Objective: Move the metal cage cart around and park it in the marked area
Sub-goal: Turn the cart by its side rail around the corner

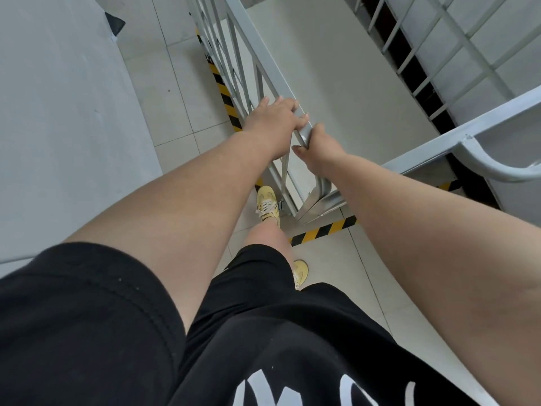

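The metal cage cart [254, 48] is light grey, with barred sides and an open top, and I look down into it from above. My left hand [273, 120] wraps over the top rail of its near side. Just beside it, my right hand [317, 145] grips the same rail near the corner post. Yellow-and-black striped floor tape [323, 230] marks the area; one strip runs under the cart's left side [222, 89], another along its near end. The cart's base sits over the inside of that taped corner.
A pale grey wall [58, 127] rises on the left, leaving a narrow tiled strip beside the cart. A second cage panel with a curved handle [491, 168] stands at right. My yellow shoes [268, 203] are close to the cart's corner.
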`<state>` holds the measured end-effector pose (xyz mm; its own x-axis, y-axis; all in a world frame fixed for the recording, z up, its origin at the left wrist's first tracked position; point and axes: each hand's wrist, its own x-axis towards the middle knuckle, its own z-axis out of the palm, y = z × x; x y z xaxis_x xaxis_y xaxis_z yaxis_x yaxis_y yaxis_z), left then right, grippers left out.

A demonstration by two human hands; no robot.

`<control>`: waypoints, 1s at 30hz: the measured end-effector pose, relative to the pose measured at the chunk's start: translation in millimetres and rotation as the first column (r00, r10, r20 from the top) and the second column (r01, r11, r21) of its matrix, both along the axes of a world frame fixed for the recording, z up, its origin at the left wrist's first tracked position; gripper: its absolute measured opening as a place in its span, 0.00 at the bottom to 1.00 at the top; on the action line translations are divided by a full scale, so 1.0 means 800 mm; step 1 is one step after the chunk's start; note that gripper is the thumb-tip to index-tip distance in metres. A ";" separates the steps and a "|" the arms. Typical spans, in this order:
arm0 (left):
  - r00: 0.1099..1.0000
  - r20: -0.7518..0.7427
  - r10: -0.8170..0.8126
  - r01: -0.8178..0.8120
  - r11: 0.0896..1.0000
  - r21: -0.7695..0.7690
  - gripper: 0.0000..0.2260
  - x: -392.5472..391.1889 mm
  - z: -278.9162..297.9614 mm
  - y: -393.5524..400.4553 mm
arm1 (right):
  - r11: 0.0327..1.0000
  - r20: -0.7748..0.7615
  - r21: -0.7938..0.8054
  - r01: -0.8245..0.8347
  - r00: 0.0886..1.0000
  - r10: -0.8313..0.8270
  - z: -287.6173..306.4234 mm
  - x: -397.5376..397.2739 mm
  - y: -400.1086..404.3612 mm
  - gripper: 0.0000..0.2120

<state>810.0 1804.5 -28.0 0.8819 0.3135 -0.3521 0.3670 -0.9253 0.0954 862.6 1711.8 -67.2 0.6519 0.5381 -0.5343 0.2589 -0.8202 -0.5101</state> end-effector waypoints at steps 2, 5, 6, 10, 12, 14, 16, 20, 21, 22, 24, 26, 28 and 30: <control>1.000 0.001 0.003 -0.003 1.000 -0.002 0.27 0.001 -0.002 0.002 | 1.000 0.001 -0.004 -0.006 1.000 0.006 0.000 0.001 0.001 0.12; 1.000 0.006 -0.021 0.021 1.000 0.002 0.28 0.001 -0.010 0.005 | 1.000 0.002 -0.012 -0.021 1.000 0.021 0.001 0.002 0.001 0.13; 1.000 0.006 -0.029 0.029 1.000 0.005 0.28 0.001 -0.013 0.006 | 1.000 -0.001 -0.016 -0.025 1.000 0.025 0.000 0.002 0.001 0.13; 0.999 -0.020 -0.045 0.045 0.999 -0.011 0.29 0.004 -0.017 0.011 | 0.999 -0.008 -0.025 -0.031 0.999 0.031 -0.003 0.003 0.002 0.13; 0.998 -0.032 -0.052 0.052 0.999 -0.016 0.31 0.005 -0.017 0.013 | 0.999 -0.008 -0.031 -0.033 0.999 0.032 -0.004 0.003 0.004 0.13; 0.997 -0.045 -0.059 0.058 0.998 -0.025 0.31 0.005 -0.019 0.015 | 0.999 -0.006 -0.042 -0.031 1.000 0.031 -0.005 0.003 0.004 0.13; 0.997 -0.046 -0.057 0.056 0.998 -0.040 0.31 0.004 -0.021 0.016 | 0.998 -0.003 -0.053 -0.033 0.999 0.033 -0.005 0.002 0.003 0.13; 0.998 -0.034 -0.062 0.061 0.997 -0.039 0.31 0.003 -0.024 0.018 | 0.998 0.001 -0.053 -0.030 1.000 0.030 -0.004 0.002 0.004 0.13; 0.997 -0.033 -0.063 0.062 0.997 -0.035 0.31 0.004 -0.025 0.018 | 0.998 0.005 -0.058 -0.030 1.000 0.030 -0.004 0.002 0.005 0.13; 0.998 -0.029 -0.064 0.063 0.998 -0.028 0.31 0.004 -0.026 0.018 | 0.998 0.007 -0.063 -0.029 1.000 0.030 -0.003 0.002 0.005 0.13; 0.997 -0.012 -0.072 0.072 0.997 0.004 0.30 0.005 -0.023 0.018 | 0.998 0.004 -0.059 -0.028 1.000 0.028 -0.002 0.003 0.005 0.13; 0.996 0.000 -0.085 0.084 0.995 0.054 0.27 0.007 -0.021 0.017 | 0.999 -0.004 -0.046 -0.021 1.000 0.021 -0.002 0.005 0.005 0.13; 0.999 0.038 -0.039 0.036 0.997 0.070 0.21 0.011 -0.018 0.014 | 0.999 -0.005 -0.040 -0.020 1.000 0.019 -0.003 0.007 0.004 0.13; 0.998 0.068 0.003 -0.009 0.997 0.083 0.16 0.018 -0.013 0.013 | 0.999 -0.004 -0.041 -0.023 1.000 0.023 -0.003 0.007 0.003 0.13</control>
<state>824.2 1815.1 -38.5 0.9010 0.3442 -0.2641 0.3677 -0.9289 0.0435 868.5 1713.9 -69.8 0.6381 0.5303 -0.5583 0.2763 -0.8345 -0.4768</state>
